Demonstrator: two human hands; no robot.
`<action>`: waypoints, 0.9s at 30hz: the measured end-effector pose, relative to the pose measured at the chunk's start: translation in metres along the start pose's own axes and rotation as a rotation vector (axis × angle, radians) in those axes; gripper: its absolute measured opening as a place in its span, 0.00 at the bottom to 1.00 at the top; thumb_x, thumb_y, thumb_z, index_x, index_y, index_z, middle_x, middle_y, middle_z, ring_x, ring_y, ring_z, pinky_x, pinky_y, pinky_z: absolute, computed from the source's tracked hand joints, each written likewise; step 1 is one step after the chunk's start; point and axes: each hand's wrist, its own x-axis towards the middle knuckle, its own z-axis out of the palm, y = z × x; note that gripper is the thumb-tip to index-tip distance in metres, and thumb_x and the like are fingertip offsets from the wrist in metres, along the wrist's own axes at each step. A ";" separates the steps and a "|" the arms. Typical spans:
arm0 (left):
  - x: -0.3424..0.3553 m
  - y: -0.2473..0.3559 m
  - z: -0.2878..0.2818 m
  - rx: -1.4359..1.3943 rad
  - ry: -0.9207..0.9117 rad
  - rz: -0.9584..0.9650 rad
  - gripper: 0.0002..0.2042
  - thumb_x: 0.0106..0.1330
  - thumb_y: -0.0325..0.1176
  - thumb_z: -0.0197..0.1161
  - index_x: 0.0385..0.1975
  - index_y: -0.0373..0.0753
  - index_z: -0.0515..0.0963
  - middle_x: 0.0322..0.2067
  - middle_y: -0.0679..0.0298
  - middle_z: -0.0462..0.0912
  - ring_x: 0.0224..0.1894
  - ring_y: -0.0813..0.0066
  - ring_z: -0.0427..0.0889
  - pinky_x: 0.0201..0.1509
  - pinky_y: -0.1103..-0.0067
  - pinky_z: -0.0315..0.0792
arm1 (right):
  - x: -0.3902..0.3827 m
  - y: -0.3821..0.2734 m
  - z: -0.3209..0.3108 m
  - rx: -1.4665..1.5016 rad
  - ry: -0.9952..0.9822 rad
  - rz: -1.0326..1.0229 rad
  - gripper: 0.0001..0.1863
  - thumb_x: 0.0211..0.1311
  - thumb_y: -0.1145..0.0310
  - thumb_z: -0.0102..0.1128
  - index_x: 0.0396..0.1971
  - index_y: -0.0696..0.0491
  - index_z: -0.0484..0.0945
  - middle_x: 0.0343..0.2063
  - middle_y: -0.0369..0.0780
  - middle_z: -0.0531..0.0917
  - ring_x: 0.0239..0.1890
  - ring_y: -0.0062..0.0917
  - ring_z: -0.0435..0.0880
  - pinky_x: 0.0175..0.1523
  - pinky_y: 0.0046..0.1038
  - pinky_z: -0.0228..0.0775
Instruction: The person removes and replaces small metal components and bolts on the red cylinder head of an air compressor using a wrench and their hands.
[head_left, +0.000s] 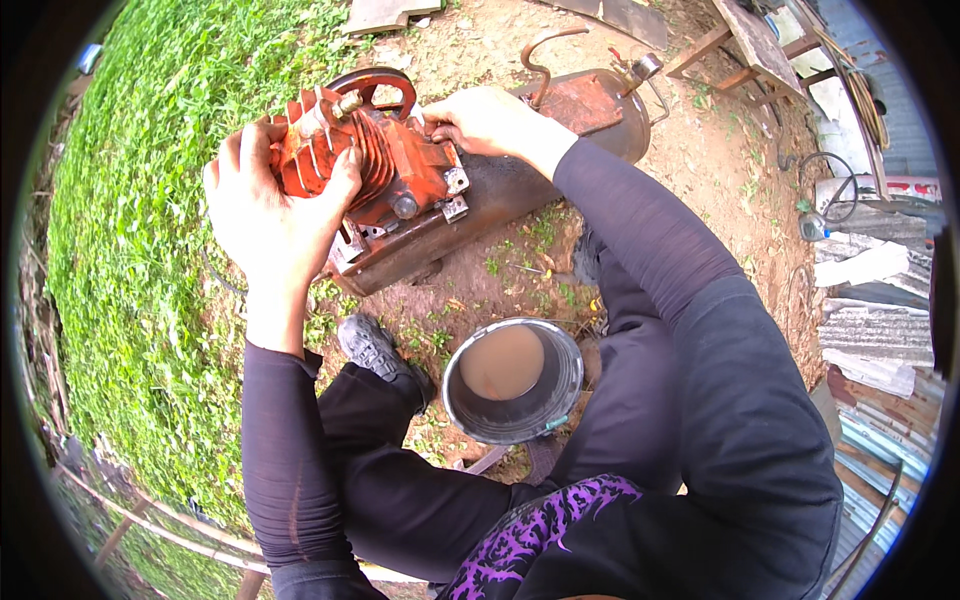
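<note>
An orange-red compressor pump (408,165) with cooling fins sits tilted on top of a long, rusty air tank (510,185). My left hand (262,215) is wrapped round the finned cylinder end, with the thumb on the near side and the fingers over the far side. At the pump's crankcase, my right hand (495,125) curls its fingers against the right edge; the fingertips are partly hidden. A spoked pulley wheel (408,90) stands behind the pump. Metal mounting brackets (455,195) show under its near right side.
Between my legs stands a dark bucket (573,365) holding murky brown water. A bent pipe (538,65) and a pressure gauge (648,66) rise from the tank's far end. Grass spreads to the left; a wooden bench (755,50) and corrugated sheets (880,330) lie to the right.
</note>
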 end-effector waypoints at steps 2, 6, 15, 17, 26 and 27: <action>-0.001 0.002 -0.001 -0.004 -0.018 -0.006 0.25 0.52 0.50 0.78 0.43 0.41 0.79 0.44 0.59 0.82 0.49 0.56 0.78 0.56 0.62 0.72 | 0.000 0.002 -0.002 0.006 0.025 -0.036 0.09 0.69 0.64 0.60 0.44 0.49 0.81 0.35 0.44 0.88 0.39 0.42 0.88 0.44 0.41 0.79; 0.000 0.003 -0.003 0.007 -0.034 -0.018 0.25 0.52 0.50 0.78 0.43 0.41 0.78 0.42 0.59 0.81 0.49 0.55 0.78 0.56 0.62 0.72 | 0.001 -0.004 0.006 0.050 0.097 -0.038 0.08 0.68 0.66 0.61 0.43 0.51 0.80 0.34 0.45 0.88 0.39 0.43 0.88 0.44 0.41 0.78; 0.001 0.003 0.001 0.001 0.003 0.006 0.26 0.49 0.50 0.78 0.41 0.40 0.79 0.41 0.58 0.80 0.46 0.55 0.77 0.53 0.62 0.73 | -0.007 0.007 -0.015 0.158 0.012 -0.023 0.08 0.69 0.67 0.61 0.43 0.52 0.80 0.37 0.45 0.88 0.41 0.45 0.87 0.45 0.41 0.78; 0.001 0.000 0.000 0.009 -0.021 0.012 0.25 0.52 0.50 0.77 0.42 0.41 0.78 0.42 0.58 0.81 0.49 0.54 0.78 0.56 0.61 0.72 | -0.003 0.001 -0.017 0.167 -0.004 0.001 0.08 0.70 0.67 0.59 0.45 0.53 0.79 0.39 0.46 0.88 0.44 0.46 0.87 0.46 0.41 0.77; 0.000 0.002 0.000 0.013 0.005 -0.011 0.28 0.47 0.53 0.78 0.42 0.40 0.80 0.42 0.57 0.81 0.47 0.55 0.78 0.54 0.62 0.75 | -0.016 -0.001 -0.024 -0.103 -0.070 0.093 0.09 0.74 0.60 0.55 0.45 0.48 0.79 0.35 0.42 0.88 0.42 0.42 0.88 0.45 0.43 0.77; 0.001 0.003 0.001 0.017 0.003 -0.023 0.29 0.46 0.53 0.78 0.42 0.39 0.81 0.41 0.57 0.81 0.47 0.55 0.78 0.53 0.63 0.75 | -0.019 0.003 -0.023 -0.082 0.002 0.126 0.09 0.74 0.60 0.55 0.45 0.48 0.79 0.35 0.42 0.88 0.42 0.43 0.88 0.45 0.44 0.77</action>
